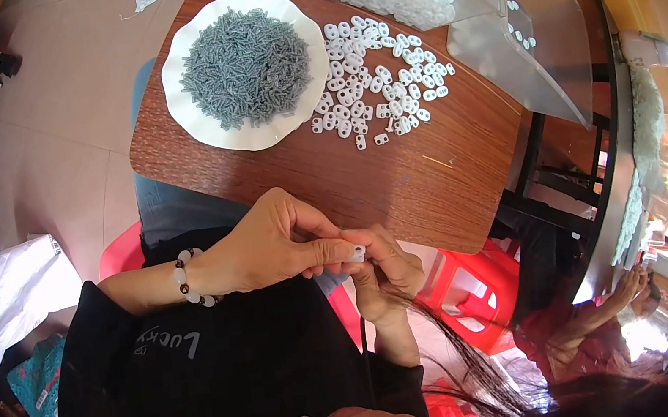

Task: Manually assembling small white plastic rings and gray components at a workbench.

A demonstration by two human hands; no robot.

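In front of my chest, both hands meet at a small white plastic piece with a hole (359, 251). The thumb and fingers of my left hand (274, 238), which has a beaded bracelet (181, 277) at the wrist, pinch it from the left. My right hand (392, 268) is closed on it from the other side, and its fingers partly hide it. Beyond my hands, many similar white two-holed pieces (394, 91) lie loose on the brown table (313, 179). A white scalloped bowl (174, 90) heaped with small grey rod-shaped pieces (246, 67) stands to their left.
A clear bin (490, 41) with a heap of white pieces stands at the table's far edge. Red plastic stools (488, 268) are below the table on the right. Another person (566, 338) sits at a second table on the right. A white bag (17, 291) lies on the floor at left.
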